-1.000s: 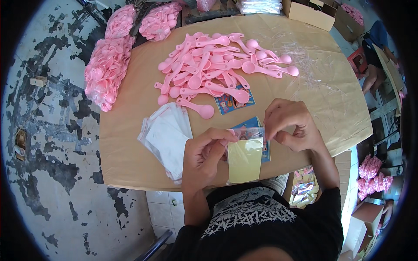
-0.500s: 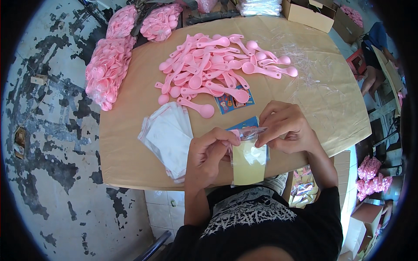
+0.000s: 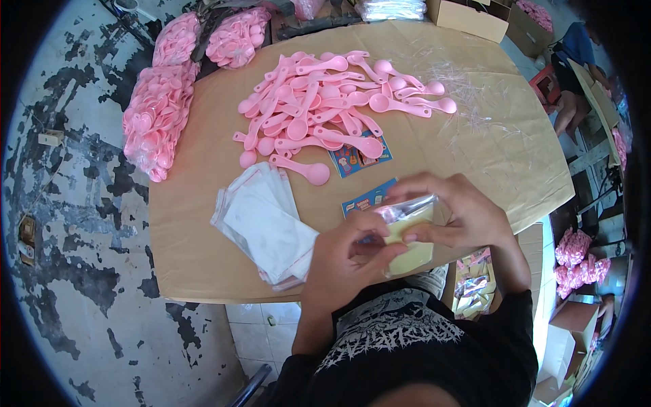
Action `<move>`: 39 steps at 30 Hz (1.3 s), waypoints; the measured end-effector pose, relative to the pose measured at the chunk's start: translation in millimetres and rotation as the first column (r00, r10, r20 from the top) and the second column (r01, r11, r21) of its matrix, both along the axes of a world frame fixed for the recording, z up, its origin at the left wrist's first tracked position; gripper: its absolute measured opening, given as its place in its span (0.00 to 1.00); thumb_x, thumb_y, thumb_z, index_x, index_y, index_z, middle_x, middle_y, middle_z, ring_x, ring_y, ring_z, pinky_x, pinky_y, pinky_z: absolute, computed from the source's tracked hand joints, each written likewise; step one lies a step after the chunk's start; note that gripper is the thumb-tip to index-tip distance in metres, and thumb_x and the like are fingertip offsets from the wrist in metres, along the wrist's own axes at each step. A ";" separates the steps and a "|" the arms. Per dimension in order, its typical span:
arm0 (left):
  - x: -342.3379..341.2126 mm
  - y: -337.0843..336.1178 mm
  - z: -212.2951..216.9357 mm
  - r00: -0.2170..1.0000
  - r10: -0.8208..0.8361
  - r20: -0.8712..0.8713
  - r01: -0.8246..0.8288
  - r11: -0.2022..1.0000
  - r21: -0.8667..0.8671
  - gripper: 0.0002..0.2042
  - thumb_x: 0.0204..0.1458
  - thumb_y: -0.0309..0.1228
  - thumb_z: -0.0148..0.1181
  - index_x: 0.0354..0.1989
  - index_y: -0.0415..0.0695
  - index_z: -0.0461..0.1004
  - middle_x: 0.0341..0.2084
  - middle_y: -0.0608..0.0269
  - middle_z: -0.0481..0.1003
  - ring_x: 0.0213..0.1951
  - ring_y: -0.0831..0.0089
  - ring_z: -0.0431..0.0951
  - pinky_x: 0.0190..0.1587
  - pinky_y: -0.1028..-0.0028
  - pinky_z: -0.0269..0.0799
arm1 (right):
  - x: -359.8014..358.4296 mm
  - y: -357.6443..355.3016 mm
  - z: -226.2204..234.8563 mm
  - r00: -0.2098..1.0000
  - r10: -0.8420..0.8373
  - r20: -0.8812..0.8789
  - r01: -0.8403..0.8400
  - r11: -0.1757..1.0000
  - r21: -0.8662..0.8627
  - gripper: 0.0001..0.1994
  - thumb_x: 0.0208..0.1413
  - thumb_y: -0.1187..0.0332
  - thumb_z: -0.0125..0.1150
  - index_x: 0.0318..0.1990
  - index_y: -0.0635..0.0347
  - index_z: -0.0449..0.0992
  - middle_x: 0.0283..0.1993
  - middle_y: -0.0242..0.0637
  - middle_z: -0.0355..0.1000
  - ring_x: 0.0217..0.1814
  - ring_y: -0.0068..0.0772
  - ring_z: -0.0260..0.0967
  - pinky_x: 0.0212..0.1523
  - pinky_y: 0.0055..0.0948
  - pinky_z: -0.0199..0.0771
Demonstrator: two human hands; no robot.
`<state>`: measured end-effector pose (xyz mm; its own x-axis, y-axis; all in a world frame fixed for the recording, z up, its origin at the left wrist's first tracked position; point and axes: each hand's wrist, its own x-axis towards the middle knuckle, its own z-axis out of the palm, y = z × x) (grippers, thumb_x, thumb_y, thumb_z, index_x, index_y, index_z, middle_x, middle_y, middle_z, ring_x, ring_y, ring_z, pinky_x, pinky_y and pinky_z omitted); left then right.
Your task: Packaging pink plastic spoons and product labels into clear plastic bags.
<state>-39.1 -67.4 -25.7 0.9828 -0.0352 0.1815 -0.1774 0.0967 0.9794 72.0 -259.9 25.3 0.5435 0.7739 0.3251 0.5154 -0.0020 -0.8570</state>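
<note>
Plastic, paper and worn concrete

Glossy clear plastic bag point(image 3: 409, 234) over a matt yellow card; beyond it smooth pink plastic spoons point(image 3: 325, 112) on a matt brown paper-covered table point(image 3: 196, 230); left of the table, rough, flaking painted floor point(image 3: 74, 203).

bright daylight, soft shadows, sharp centre (fisheye edges bend, dark).

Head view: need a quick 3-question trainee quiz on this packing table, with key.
1. True or false: both hands hold the clear plastic bag with the yellow item inside.
2. Which lies beside the left hand? A) stack of empty clear bags B) cardboard box C) scissors
3. Fill in: the loose pile mid-table is pink ____.

Key: 1 true. 2 A. 3 spoons. The right hand pinches the bag's top edge; printed cards lie on the table near the spoons.
</note>
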 end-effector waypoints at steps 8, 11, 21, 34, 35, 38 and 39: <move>-55.0 71.2 -5.3 0.935 0.262 0.237 -0.299 0.944 0.136 0.15 0.49 0.18 0.61 0.46 0.36 0.73 0.53 0.45 0.71 0.55 0.60 0.74 0.54 0.61 0.73 | 3.1 -90.7 34.7 0.994 0.062 0.087 0.018 0.707 -0.707 0.12 0.50 0.67 0.66 0.42 0.60 0.78 0.39 0.38 0.78 0.41 0.41 0.75 0.45 0.39 0.71; -69.9 94.2 -23.4 0.796 0.448 0.408 -0.604 0.638 0.478 0.15 0.46 0.18 0.60 0.44 0.38 0.76 0.52 0.46 0.72 0.57 0.54 0.72 0.56 0.57 0.70 | 1.1 -55.0 34.1 0.972 0.007 0.233 0.138 0.788 -0.601 0.12 0.49 0.68 0.67 0.41 0.60 0.78 0.37 0.39 0.77 0.40 0.43 0.75 0.42 0.38 0.71; -72.6 83.0 -40.2 0.808 0.404 0.429 -0.584 0.451 0.675 0.14 0.47 0.22 0.60 0.44 0.38 0.77 0.51 0.51 0.74 0.60 0.48 0.67 0.62 0.53 0.60 | 17.7 150.1 -26.0 0.972 0.226 0.065 -0.149 0.804 -0.576 0.18 0.55 0.55 0.61 0.39 0.64 0.79 0.29 0.41 0.77 0.32 0.39 0.76 0.35 0.34 0.73; -74.0 86.9 -39.4 0.777 0.479 0.409 -0.619 0.466 0.632 0.17 0.47 0.23 0.62 0.47 0.35 0.76 0.52 0.47 0.73 0.60 0.49 0.68 0.62 0.56 0.61 | 36.7 130.6 1.9 0.970 0.182 0.162 -0.113 0.925 -0.364 0.09 0.58 0.70 0.56 0.41 0.64 0.77 0.29 0.46 0.75 0.30 0.39 0.75 0.36 0.33 0.73; -73.7 86.2 -36.9 0.779 0.478 0.406 -0.617 0.469 0.632 0.17 0.47 0.23 0.62 0.47 0.35 0.76 0.52 0.47 0.73 0.60 0.49 0.68 0.62 0.56 0.61 | 38.2 125.3 14.3 0.986 0.143 0.080 -0.105 0.927 -0.359 0.08 0.58 0.71 0.55 0.42 0.64 0.77 0.30 0.45 0.75 0.31 0.40 0.75 0.36 0.33 0.73; -69.4 64.4 -12.7 0.803 0.570 0.176 -0.587 0.807 0.061 0.30 0.47 0.40 0.66 0.56 0.32 0.69 0.57 0.41 0.68 0.64 0.53 0.63 0.67 0.58 0.53 | 28.5 110.1 38.4 0.979 0.203 -0.026 -0.200 0.921 -0.335 0.08 0.58 0.73 0.54 0.41 0.64 0.76 0.31 0.44 0.75 0.32 0.41 0.75 0.35 0.33 0.73; -65.7 47.9 -4.2 0.799 0.578 0.167 -0.593 0.803 0.062 0.30 0.47 0.40 0.66 0.56 0.32 0.69 0.57 0.41 0.68 0.64 0.53 0.63 0.67 0.58 0.53 | 21.3 109.4 42.0 0.947 0.319 -0.043 -0.316 0.897 -0.309 0.07 0.58 0.74 0.54 0.41 0.63 0.77 0.31 0.44 0.76 0.32 0.41 0.74 0.34 0.33 0.72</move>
